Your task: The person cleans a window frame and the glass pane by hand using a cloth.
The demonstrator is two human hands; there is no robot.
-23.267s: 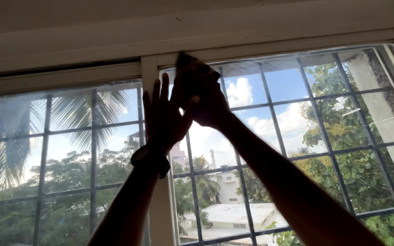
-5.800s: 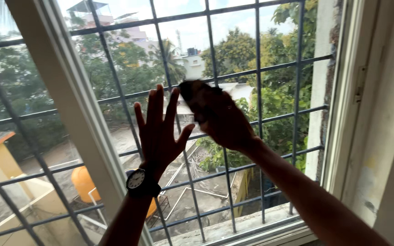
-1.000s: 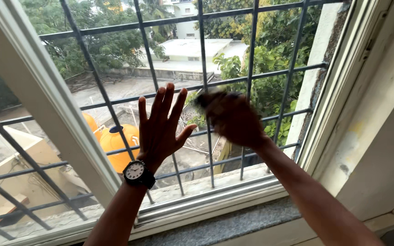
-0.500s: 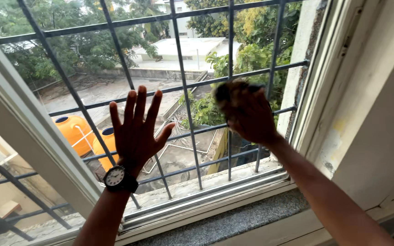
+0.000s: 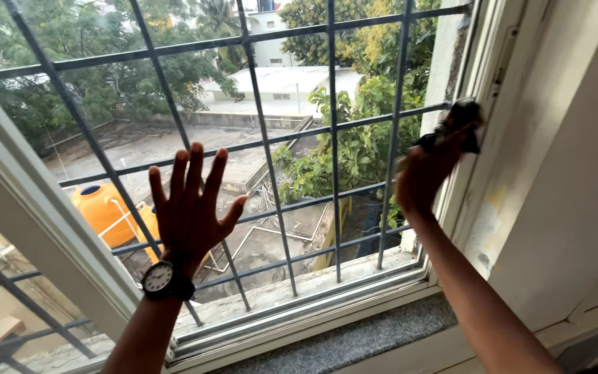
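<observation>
Dark cloth [image 5: 459,125] sits bunched at the pane's right edge, pressed vs. the white window frame [image 5: 500,104], likely to reach the corner strip. Right hand [image 5: 427,170] is clamped round it, fingers curled. Left hand [image 5: 189,208], w/ wristwatch [image 5: 158,278], lies flat on the glass [image 5: 299,104], fingers spread wide, holding nothing, prob. as a brace.

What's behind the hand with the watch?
Behind the left hand, spread flat on the window glass, are grille bars and orange water tanks outside. The hand covers part of one tank and the ground.
</observation>
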